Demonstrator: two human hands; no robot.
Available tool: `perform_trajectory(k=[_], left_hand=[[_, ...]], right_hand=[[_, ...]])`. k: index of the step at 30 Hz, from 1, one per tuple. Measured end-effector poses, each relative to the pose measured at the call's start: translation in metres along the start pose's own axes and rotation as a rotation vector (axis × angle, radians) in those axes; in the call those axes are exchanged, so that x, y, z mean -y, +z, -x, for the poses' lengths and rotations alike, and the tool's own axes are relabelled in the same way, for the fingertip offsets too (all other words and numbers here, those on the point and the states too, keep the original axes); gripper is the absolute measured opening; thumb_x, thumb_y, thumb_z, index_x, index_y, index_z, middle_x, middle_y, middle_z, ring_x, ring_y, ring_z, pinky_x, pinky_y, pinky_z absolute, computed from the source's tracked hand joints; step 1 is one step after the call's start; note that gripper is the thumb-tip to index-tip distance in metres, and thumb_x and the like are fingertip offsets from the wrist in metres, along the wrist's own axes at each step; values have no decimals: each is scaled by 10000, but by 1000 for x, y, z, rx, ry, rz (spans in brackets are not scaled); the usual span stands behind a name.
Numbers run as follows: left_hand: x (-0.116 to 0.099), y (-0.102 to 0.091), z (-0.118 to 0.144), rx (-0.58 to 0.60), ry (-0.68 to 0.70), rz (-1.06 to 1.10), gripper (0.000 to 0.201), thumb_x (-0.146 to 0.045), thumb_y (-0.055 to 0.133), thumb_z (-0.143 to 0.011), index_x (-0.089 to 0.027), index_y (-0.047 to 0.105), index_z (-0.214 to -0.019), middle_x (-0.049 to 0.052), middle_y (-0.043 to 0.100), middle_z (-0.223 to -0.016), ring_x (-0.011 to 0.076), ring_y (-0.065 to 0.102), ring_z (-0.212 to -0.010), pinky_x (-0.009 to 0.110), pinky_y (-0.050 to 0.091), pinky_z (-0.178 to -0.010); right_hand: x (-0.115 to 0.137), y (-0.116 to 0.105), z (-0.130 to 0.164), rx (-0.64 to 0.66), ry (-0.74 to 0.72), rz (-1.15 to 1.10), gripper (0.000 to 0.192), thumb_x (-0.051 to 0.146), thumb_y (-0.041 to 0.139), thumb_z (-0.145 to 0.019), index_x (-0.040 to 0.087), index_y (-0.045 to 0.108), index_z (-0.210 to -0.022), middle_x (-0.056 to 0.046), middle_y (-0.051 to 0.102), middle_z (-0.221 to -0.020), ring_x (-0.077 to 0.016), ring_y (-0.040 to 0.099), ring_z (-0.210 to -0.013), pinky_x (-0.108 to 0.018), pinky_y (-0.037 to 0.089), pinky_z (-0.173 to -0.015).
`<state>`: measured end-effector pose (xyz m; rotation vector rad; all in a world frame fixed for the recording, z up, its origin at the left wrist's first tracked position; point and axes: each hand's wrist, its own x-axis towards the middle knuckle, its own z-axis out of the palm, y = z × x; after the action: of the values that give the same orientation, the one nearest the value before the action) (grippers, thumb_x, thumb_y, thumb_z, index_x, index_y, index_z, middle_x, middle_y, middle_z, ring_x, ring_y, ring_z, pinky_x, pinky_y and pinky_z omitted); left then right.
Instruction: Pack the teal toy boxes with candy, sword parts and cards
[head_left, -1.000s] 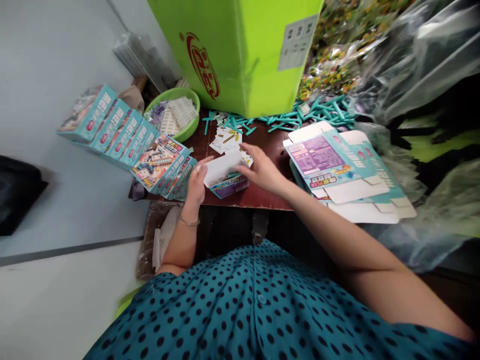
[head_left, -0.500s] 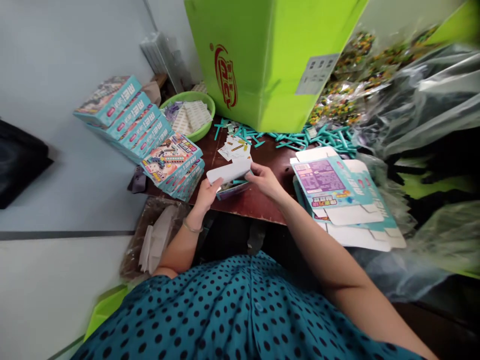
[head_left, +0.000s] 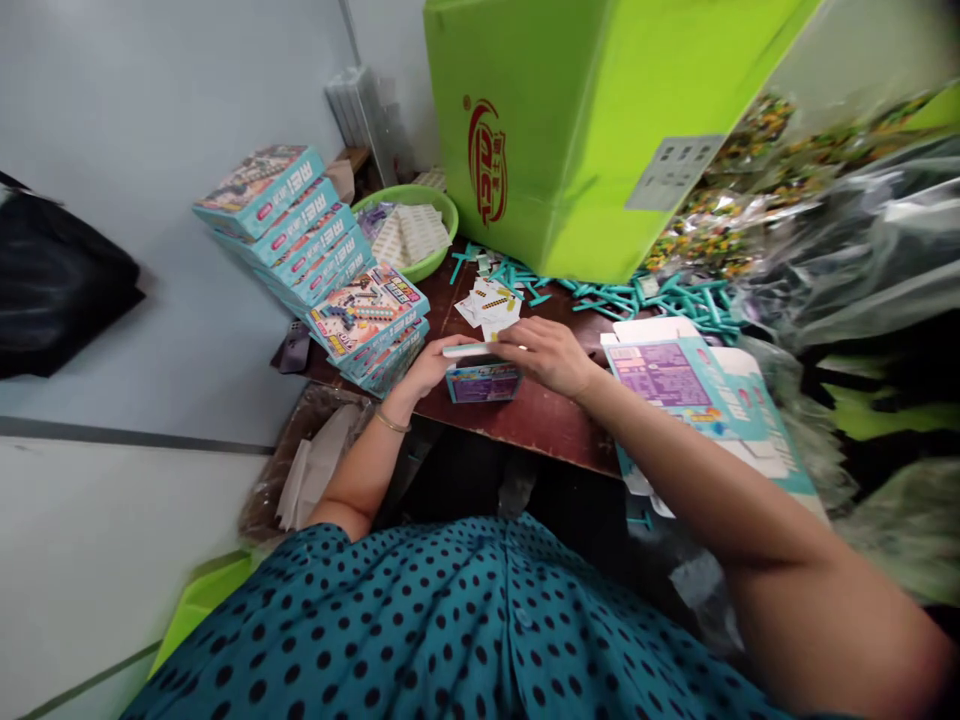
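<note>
A small toy carton [head_left: 484, 388], purple and teal on the side facing me, stands at the table's front edge with its white-edged top flap [head_left: 466, 350] partly lowered. My left hand [head_left: 429, 368] grips the carton at its left end. Over the right end of the flap, my right hand [head_left: 551, 355] has its fingers bent, gripping the edge; the thumb is partly hidden. Printed paper sheets [head_left: 493, 305] lie just behind the carton. To the left are stacked finished-looking boxes [head_left: 367, 308] with pictures on their tops.
Teal plastic sticks [head_left: 675, 300] lie scattered along the back. Behind them stands a big lime-green box [head_left: 555, 130]. A green basin [head_left: 450, 215] holds white packs. Flat unfolded cartons [head_left: 664, 375] lie at the right, beyond them clear bags of small coloured parts [head_left: 697, 240].
The carton's white flap has tipped down from its raised position, and the carton's purple side now faces me. My right hand has moved over the flap. The whole view has shifted.
</note>
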<state>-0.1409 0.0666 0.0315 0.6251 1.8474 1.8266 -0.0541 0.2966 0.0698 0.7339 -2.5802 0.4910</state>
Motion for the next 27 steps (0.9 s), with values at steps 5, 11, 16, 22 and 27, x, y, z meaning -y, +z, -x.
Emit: perform_trajectory(k=[5, 11, 16, 22, 27], left_hand=[[-9, 0, 1, 72, 3, 18, 264, -286, 715, -769, -176, 784, -999, 47, 784, -984, 202, 694, -912, 304, 527, -869], [-5, 3, 1, 74, -41, 67, 281, -279, 705, -751, -180, 777, -1004, 42, 784, -991, 200, 697, -892, 296, 537, -841], [-4, 1, 1, 73, 8, 41, 301, -275, 697, -770, -190, 775, -1048, 49, 784, -1075, 222, 698, -991, 319, 529, -926], [-7, 0, 1, 130, 44, -16, 261, -285, 701, -807, -183, 773, -1036, 50, 776, -1038, 221, 688, -990, 315, 515, -937], [-8, 1, 3, 131, 14, -1, 292, -341, 716, -815, -184, 762, -1057, 47, 771, -1063, 219, 679, -1001, 311, 507, -943]], right_hand=[[16, 10, 2, -6, 131, -154, 383, 368, 439, -1077, 284, 742, -1296, -81, 704, -1369, -246, 687, -1184, -414, 540, -1014], [25, 15, -1, 21, 368, -244, 371, 339, 525, -1047, 270, 728, -1350, -81, 756, -1285, -286, 730, -1136, -427, 550, -997], [20, 10, -1, 35, 323, -321, 374, 399, 648, -990, 305, 732, -1342, -54, 751, -1297, -276, 721, -1151, -396, 542, -1017], [22, 5, -1, 61, 283, -398, 395, 384, 608, -998, 314, 706, -1375, -52, 737, -1296, -251, 717, -1133, -390, 552, -1007], [24, 4, -5, 40, 368, -379, 357, 367, 586, -1006, 268, 761, -1301, -71, 782, -1185, -257, 740, -1061, -379, 559, -957]])
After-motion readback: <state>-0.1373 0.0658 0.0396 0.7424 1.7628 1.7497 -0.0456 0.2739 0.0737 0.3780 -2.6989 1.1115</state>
